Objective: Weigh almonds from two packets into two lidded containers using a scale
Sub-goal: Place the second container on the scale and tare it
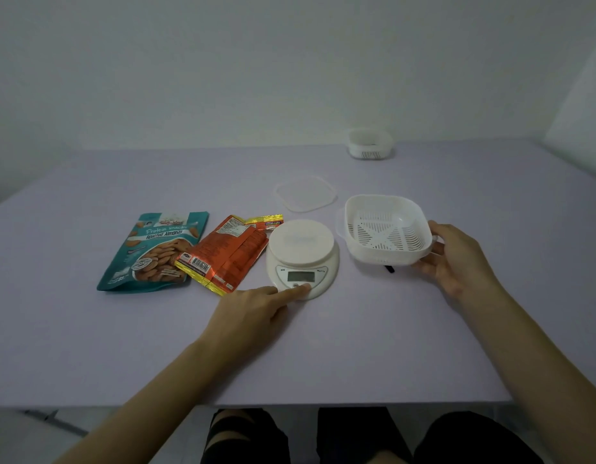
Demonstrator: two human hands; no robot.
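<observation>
The left hand (253, 306) sticks out one straight finger and pushes a button on the front of the scale (301, 249). Its other fingers are curled under and hold nothing. The right hand (457, 259) grips the right side of a white tub (386, 229), thumb on the rim and fingers below. The tub is tipped toward the person, just right of the scale, between the two hands. Left of the left hand lie a red bag (229, 252), just beside the scale, and a blue-green bag (149, 256) partly under it. Past the scale a clear lid (306, 193) lies flat on the table (356, 346). Another tub (370, 144) sits far beyond the right hand.
</observation>
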